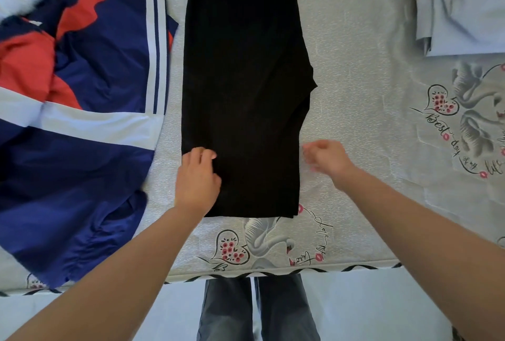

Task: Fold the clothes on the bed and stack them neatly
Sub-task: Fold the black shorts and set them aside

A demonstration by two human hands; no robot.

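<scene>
Resting on the near left edge of the black garment (243,89), the fingers (203,153) of the left hand (197,179) are lying curled and close together, and I cannot tell whether they are pinching the cloth or only pressing it. The right hand (326,157) is hovering just beside the garment's right edge, apart from it; its fingers (310,153) are blurred and loosely bent, and they are holding nothing that I can see.

I am counting one black garment. It is lying flat as a long narrow strip in the middle of the bed (363,111), with one pointed flap sticking out on its right side. Its far end is cut off by the top of the frame, so I cannot say what kind of clothing it is. The cloth is looking matte and smooth.

To the left I am seeing one crumpled jacket (90,100), shiny, in navy, red and white with stripes; its shape is hard to read. In the far right corner one pale grey folded piece (461,7) is lying, partly cut off.

The bed sheet is grey and is showing hearts, swans and writing. Below the bed edge, two legs in grey jeans (257,310) are showing.
</scene>
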